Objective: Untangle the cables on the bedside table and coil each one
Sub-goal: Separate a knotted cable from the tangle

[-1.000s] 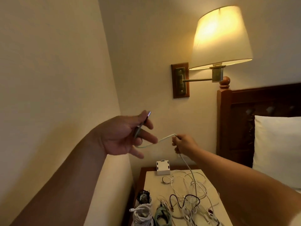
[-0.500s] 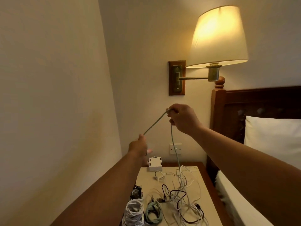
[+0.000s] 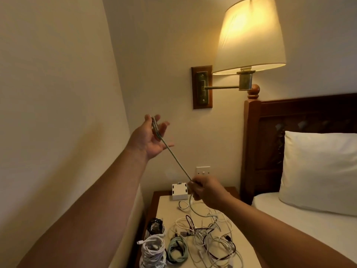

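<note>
A grey-green braided cable (image 3: 174,158) runs taut between my hands above the bedside table (image 3: 245,246). My left hand (image 3: 151,137) is raised near the wall, palm toward me, with the cable's end laid over its fingers. My right hand (image 3: 205,189) is lower, pinched on the cable, which drops from it into the tangle of white and black cables (image 3: 210,232) on the tabletop. Along the table's left edge lie three coiled cables: a black one (image 3: 155,226), a white one (image 3: 153,250) and a pale green one (image 3: 176,248).
A white charger block (image 3: 179,191) stands at the table's back edge below a wall socket (image 3: 202,170). A lit wall lamp (image 3: 249,33) hangs above. The wooden headboard (image 3: 253,149), pillow (image 3: 318,171) and bed are to the right; a wall is close on the left.
My left hand has risen from low by the table to up near the wall. My right hand has dropped from high to just above the table, so the cable's slope has reversed.
</note>
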